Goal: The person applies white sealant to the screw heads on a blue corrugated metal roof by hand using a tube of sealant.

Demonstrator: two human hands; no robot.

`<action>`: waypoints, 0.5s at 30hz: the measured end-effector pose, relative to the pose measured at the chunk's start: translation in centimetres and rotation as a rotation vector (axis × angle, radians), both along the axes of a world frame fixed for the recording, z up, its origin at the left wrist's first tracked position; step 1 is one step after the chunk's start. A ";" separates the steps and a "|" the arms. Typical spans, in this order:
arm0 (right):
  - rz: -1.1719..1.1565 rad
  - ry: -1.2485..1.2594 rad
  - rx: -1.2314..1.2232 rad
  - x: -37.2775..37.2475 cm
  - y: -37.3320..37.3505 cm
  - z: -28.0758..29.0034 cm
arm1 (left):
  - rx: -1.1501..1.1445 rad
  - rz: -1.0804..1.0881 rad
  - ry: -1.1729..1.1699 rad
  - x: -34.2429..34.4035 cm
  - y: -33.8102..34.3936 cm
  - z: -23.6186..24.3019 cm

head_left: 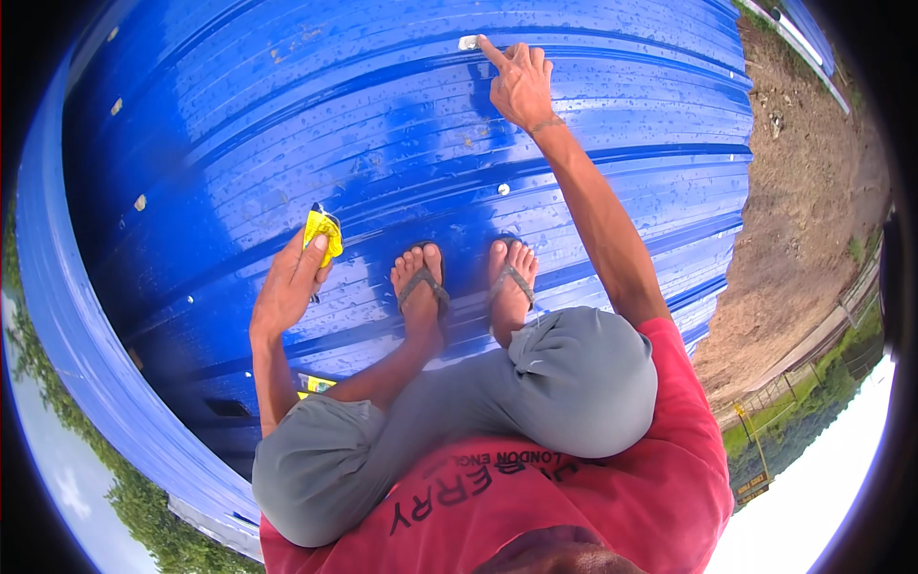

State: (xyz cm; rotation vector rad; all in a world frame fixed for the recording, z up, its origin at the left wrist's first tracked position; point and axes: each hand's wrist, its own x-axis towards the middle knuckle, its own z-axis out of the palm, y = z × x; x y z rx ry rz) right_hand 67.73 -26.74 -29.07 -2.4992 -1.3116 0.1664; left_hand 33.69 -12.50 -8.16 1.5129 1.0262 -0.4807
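Note:
I squat on a wet blue ribbed metal sheet roof. My left hand grips a crumpled yellow packet or cloth with a dark edge, held just left of my sandalled feet. My right hand reaches toward the top of the view, its index finger on a small white patch on the metal and its other fingers bent, holding nothing. More whitish spots, like one round dot above my feet, are scattered over the sheets.
A yellow and dark object lies by my left leg, partly hidden. At the right, the roof's jagged edge borders bare dirt ground far below, with a fence and greenery. Trees show beyond the curved blue edge at the left.

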 end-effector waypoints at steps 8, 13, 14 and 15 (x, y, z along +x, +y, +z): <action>-0.089 0.146 0.028 -5.0 0.6 -1.8 | 0.012 -0.018 -0.011 0.5 -0.2 -0.3; -0.066 0.180 0.054 -5.4 0.8 -0.1 | 0.011 -0.009 -0.008 0.7 -0.2 0.1; -0.084 0.167 0.071 -4.7 0.8 -0.1 | 0.008 -0.006 -0.013 0.7 -0.2 0.1; -0.102 0.154 0.089 -4.0 0.8 0.0 | 0.007 -0.010 -0.014 0.6 -0.3 0.1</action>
